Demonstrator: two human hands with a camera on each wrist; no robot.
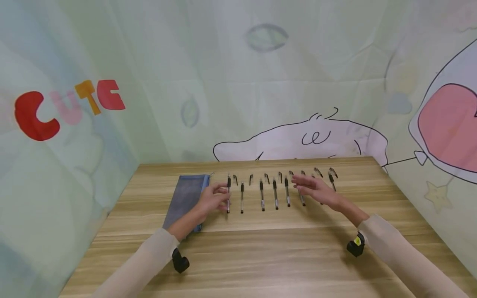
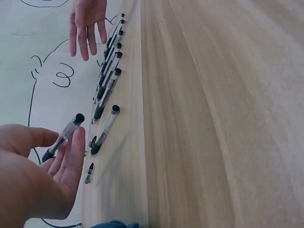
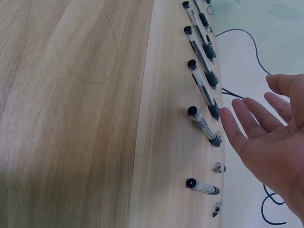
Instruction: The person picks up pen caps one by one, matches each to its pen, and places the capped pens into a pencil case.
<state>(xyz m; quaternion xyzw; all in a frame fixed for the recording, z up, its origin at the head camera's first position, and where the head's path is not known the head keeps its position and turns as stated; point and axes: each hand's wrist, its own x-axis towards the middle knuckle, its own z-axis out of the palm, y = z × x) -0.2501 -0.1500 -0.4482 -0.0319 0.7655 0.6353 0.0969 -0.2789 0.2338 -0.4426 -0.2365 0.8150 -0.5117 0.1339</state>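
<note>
My left hand (image 1: 213,200) pinches a clear gel pen (image 2: 64,137) with a black grip and black end between thumb and fingers, held tilted above the table. Another uncapped pen (image 1: 242,198) lies just right of it, the first of several spread in a row. Behind the pens is a row of loose black-clipped caps (image 1: 251,179). My right hand (image 1: 316,190) hovers over the right part of the row, fingers extended and holding nothing; it partly hides some pens in the head view. Below its fingers in the right wrist view lies a short-looking pen (image 3: 204,126).
A dark grey-blue zip pouch (image 1: 184,192) lies flat at the left, partly under my left forearm. The wooden table (image 1: 261,260) ends at a printed curtain (image 1: 231,103) behind the caps.
</note>
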